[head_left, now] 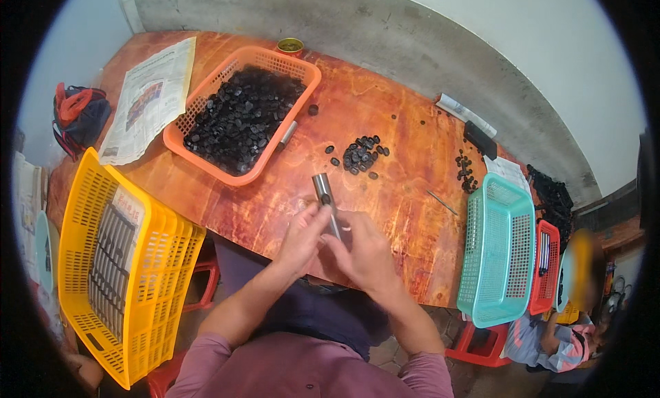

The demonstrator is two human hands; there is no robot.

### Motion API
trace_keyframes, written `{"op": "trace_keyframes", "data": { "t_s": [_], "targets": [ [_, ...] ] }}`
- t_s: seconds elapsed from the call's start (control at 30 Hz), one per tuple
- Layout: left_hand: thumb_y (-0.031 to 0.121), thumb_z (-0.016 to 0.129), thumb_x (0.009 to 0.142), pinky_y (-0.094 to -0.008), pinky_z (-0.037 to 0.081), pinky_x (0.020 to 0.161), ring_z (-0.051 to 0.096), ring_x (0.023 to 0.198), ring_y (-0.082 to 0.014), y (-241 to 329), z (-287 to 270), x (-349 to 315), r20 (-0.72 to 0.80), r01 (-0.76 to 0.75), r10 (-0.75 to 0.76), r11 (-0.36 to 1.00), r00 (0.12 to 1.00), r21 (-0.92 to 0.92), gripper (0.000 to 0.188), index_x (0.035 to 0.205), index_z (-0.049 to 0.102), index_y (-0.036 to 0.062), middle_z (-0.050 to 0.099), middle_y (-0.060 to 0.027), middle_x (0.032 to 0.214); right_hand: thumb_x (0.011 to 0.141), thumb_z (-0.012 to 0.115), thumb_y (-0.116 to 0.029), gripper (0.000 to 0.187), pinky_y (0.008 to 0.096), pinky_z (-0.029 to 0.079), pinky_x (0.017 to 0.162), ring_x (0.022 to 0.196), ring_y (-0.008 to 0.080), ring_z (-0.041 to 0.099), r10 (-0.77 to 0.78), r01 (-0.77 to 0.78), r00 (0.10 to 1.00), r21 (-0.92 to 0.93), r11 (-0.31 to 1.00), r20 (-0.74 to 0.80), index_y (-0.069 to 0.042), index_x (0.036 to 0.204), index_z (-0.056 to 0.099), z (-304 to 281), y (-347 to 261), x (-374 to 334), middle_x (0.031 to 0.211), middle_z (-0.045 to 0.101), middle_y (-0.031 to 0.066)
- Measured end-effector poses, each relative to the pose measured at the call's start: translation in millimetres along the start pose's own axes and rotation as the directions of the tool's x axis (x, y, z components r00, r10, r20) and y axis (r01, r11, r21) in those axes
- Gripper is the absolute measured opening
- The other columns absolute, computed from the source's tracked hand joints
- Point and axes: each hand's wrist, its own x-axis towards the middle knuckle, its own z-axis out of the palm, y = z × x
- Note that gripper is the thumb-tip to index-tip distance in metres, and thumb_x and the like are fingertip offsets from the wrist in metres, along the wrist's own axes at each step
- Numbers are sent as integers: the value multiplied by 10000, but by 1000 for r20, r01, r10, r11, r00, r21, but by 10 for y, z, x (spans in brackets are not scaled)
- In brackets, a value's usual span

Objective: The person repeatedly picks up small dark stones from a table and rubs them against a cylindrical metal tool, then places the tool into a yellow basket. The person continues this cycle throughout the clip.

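A shiny metal tube stands tilted at the table's front edge, its far end pointing away from me. My right hand is closed around its lower part. Against the tube's side is a small dark round piece, pressed by the fingertips of my left hand. Whether that piece is loose or set into the tube, I cannot tell. Beyond my hands lies a loose pile of small black oval pieces. To the left, an orange basket is filled with many similar black pieces.
Yellow stacked baskets holding dark tubes stand at left. A teal basket and a red basket are at right. Also on the table are a newspaper, a thin rod and a tin. Another person sits at far right.
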Motion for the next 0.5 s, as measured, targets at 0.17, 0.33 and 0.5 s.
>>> {"op": "trace_keyframes", "data": {
  "t_s": [0.17,0.33,0.5],
  "targets": [
    [219,521,1110,-380,607,879,693,954,-229,166,-73,231,-62,80,-84,994,995,-79,334,1371,517,10,658,-115,1055,954,690,-193,226,439,570,750,906,368,719,290,-299,954,-173,938,-77,-29,1108,694,-117,632,266,985,708,210],
    [73,603,1041,-380,595,910,683,992,-232,15,-139,297,70,99,-98,995,993,-22,388,1403,469,28,643,-118,1127,907,731,-168,209,449,554,741,831,348,703,322,-352,935,-269,897,-151,-30,1060,701,-17,1055,425,979,707,179],
    [88,629,1038,-378,575,965,675,1069,-212,-8,-177,299,133,99,-101,995,986,20,430,1419,436,34,634,-120,1218,895,740,-154,199,463,545,744,873,386,672,161,-212,973,-361,908,-165,-20,1035,698,152,1161,540,954,661,187]
  ]
}}
